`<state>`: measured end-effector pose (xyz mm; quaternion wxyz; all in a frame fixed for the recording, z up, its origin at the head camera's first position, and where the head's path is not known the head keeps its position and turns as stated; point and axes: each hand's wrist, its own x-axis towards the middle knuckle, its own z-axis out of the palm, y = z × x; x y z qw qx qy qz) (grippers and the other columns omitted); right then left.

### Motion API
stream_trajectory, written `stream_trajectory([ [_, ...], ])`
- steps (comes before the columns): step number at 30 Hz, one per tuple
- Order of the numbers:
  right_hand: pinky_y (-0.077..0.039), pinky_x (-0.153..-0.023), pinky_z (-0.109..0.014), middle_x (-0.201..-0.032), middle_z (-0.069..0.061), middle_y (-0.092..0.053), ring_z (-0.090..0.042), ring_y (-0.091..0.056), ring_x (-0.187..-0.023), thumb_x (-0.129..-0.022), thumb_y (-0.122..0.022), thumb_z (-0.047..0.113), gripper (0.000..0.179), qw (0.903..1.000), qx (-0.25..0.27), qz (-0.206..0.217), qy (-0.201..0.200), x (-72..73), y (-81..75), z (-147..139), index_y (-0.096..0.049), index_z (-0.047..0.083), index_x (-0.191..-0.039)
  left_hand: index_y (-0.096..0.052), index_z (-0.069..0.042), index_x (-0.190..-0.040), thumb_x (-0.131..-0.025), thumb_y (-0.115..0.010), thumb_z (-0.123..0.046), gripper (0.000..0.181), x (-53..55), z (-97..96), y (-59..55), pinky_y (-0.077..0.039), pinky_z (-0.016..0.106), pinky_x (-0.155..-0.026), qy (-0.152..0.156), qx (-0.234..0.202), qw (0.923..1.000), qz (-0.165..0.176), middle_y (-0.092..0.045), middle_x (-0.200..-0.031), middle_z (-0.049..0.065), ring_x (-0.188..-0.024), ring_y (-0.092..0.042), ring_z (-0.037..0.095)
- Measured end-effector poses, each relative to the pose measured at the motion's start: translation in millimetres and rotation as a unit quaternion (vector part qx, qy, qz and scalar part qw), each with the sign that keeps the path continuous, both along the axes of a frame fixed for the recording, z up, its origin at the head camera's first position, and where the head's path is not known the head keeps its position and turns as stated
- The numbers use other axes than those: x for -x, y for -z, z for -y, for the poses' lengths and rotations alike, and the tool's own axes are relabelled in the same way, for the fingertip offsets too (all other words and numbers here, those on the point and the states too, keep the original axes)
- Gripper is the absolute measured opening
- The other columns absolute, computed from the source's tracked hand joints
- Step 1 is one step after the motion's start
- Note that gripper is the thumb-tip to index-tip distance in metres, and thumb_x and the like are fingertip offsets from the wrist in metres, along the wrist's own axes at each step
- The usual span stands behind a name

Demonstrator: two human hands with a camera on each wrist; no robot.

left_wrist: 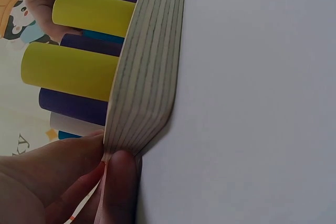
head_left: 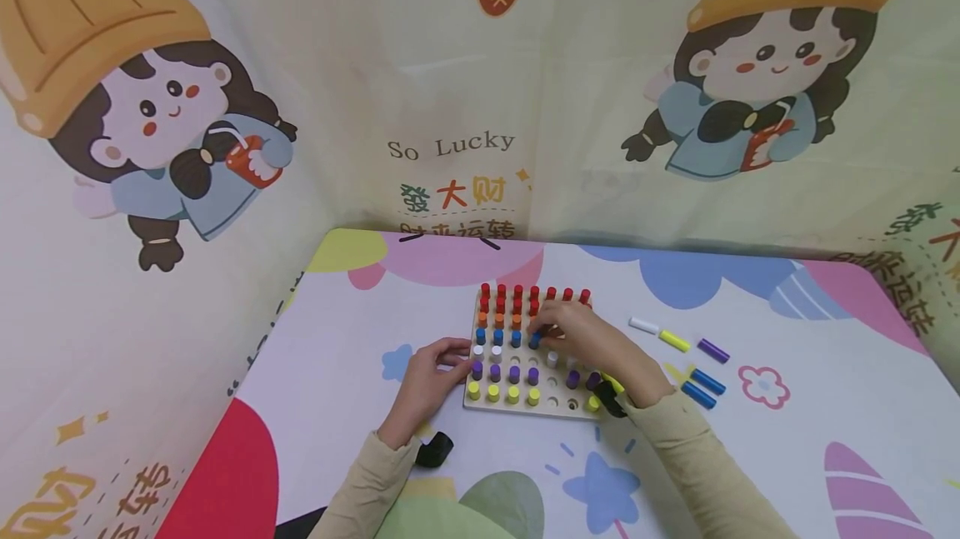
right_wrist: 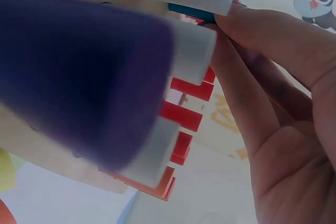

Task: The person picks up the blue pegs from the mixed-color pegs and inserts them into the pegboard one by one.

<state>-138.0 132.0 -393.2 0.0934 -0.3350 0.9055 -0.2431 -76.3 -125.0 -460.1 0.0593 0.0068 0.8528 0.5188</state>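
Note:
A wooden pegboard lies on the table, carrying rows of red, orange, blue, white, purple and yellow pegs. My left hand holds its left side; in the left wrist view, thumb and fingers pinch the layered edge near a corner. Over the right half of the board reaches my right hand, its thumb and forefinger pinching a blue peg in the blue row. The right wrist view shows those fingertips at the end of a blue peg, partly hidden behind white pegs. Several holes stand empty in the lower rows.
Right of the board lie loose pegs: a white one, a yellow one, a purple one and two blue ones. A patterned cloth covers the table, and printed curtains rise behind it.

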Motion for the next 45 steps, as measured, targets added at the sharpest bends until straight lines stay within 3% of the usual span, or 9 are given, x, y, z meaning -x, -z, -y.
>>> stream_trajectory([
  [22, -0.057, -0.077, -0.027, -0.101, -0.004, -0.07, -0.013, -0.062, -0.087, -0.087, -0.075, 0.006, 0.019, 0.9999, 0.012, -0.006, -0.003, -1.4, -5.7, -6.0, -0.075, 0.008, -0.106, -0.067, -0.009, -0.121, -0.093, -0.071, -0.018, 0.03, -0.5, -0.8, -0.4, -0.059, 0.024, -0.073, 0.001, 0.001, 1.0, 0.002, -0.071, -0.11, 0.007, -0.09, -0.069, 0.016],
  [29, -0.057, -0.078, -0.03, -0.103, -0.001, -0.069, -0.013, -0.063, -0.089, -0.088, -0.075, 0.012, 0.021, 0.9999, -0.006, -0.015, 0.001, -3.4, -8.4, -12.9, -0.074, 0.008, -0.109, -0.068, -0.008, -0.12, -0.093, -0.071, -0.018, 0.029, 0.3, -0.9, 0.4, -0.059, 0.024, -0.072, 0.0, 0.0, 1.0, -0.005, -0.071, -0.109, 0.007, -0.089, -0.069, 0.015],
  [36, -0.057, -0.077, -0.03, -0.1, 0.001, -0.067, -0.011, -0.063, -0.088, -0.088, -0.075, 0.013, 0.014, 0.9995, -0.009, -0.031, 0.005, -7.9, -10.7, -21.5, -0.074, 0.012, -0.102, -0.068, -0.009, -0.12, -0.093, -0.071, -0.017, 0.029, -0.3, -0.7, -0.8, -0.059, 0.023, -0.072, -0.002, 0.001, 1.0, -0.001, -0.071, -0.11, 0.006, -0.09, -0.068, 0.016],
  [45, -0.059, -0.08, -0.033, -0.099, -0.001, -0.069, -0.013, -0.066, -0.088, -0.086, -0.077, 0.011, 0.019, 0.9996, -0.005, -0.012, 0.024, -14.9, -13.0, -36.7, -0.073, 0.008, -0.104, -0.067, -0.01, -0.122, -0.093, -0.071, -0.015, 0.03, -0.6, -2.1, -1.7, -0.059, 0.024, -0.073, -0.006, 0.0, 0.9999, 0.009, -0.071, -0.109, 0.006, -0.092, -0.068, 0.017],
])
